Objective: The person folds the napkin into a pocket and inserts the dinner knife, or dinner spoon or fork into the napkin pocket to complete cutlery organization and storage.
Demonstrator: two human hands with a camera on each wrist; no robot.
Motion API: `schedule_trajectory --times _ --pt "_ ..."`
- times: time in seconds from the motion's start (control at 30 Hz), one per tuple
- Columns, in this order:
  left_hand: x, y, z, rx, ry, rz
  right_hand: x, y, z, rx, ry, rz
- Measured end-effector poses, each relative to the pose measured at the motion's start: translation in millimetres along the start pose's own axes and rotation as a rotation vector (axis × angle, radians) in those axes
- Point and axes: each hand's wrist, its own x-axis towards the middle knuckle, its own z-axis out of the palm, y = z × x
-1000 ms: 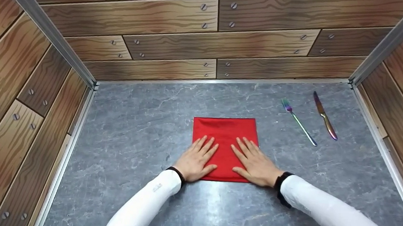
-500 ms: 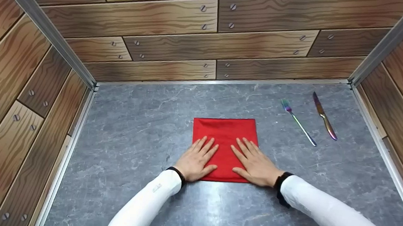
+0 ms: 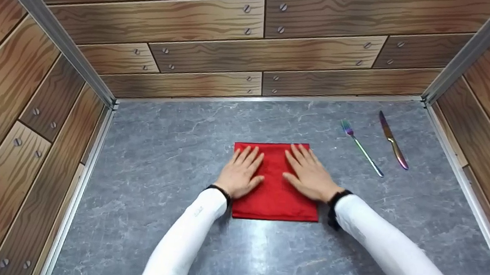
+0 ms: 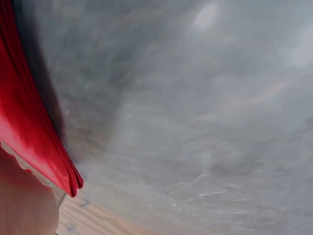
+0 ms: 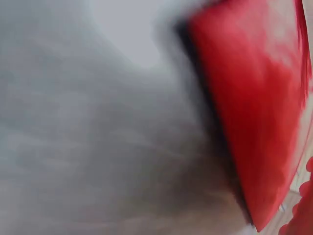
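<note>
A red cloth (image 3: 272, 205), folded into a near square with layered edges, lies flat on the grey marbled surface. My left hand (image 3: 241, 172) rests palm down on its left side, fingers straight and spread towards the far edge. On the right side my right hand (image 3: 310, 174) lies the same way, fingertips close to the far right corner. Neither hand grips anything. In the left wrist view the folded cloth edge (image 4: 34, 117) shows several layers beside part of the hand. The right wrist view is blurred, with the red cloth (image 5: 254, 98) along its right.
A rainbow-coloured fork (image 3: 363, 149) and a matching table knife (image 3: 393, 140) lie to the right, beyond my right hand. Wood-patterned panels (image 3: 210, 25) wall in the back and both sides, with metal strips along the edges.
Both hands have slid forward over the cloth, from its near half towards its far edge, uncovering the near corners. The cloth, fork and knife stay in place.
</note>
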Motion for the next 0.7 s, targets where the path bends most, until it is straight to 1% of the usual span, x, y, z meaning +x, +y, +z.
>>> schedule_trajectory --times 0.13,0.23,0.3,0.4,0.57,0.7 --pt "14.0 -7.4 1.8 0.0 -0.017 -0.096 19.5 4.1 2.0 -0.019 -0.021 0.07" --pt "18.4 -13.0 4.3 0.008 -0.069 -0.182 26.4 9.1 6.8 -0.027 -0.057 0.128" --pt "19.0 -16.6 6.1 0.022 -0.103 -0.215 27.9 12.6 9.7 -0.034 -0.074 0.152" --pt "17.9 -21.1 9.1 0.039 -0.118 -0.215 28.2 16.4 11.4 -0.024 -0.073 0.154" --pt "16.4 -25.3 11.7 0.034 -0.08 -0.188 26.8 21.9 12.7 -0.044 -0.065 0.133" --pt "17.4 -26.5 14.0 0.027 -0.094 -0.185 26.7 26.0 15.5 -0.062 -0.077 0.131"
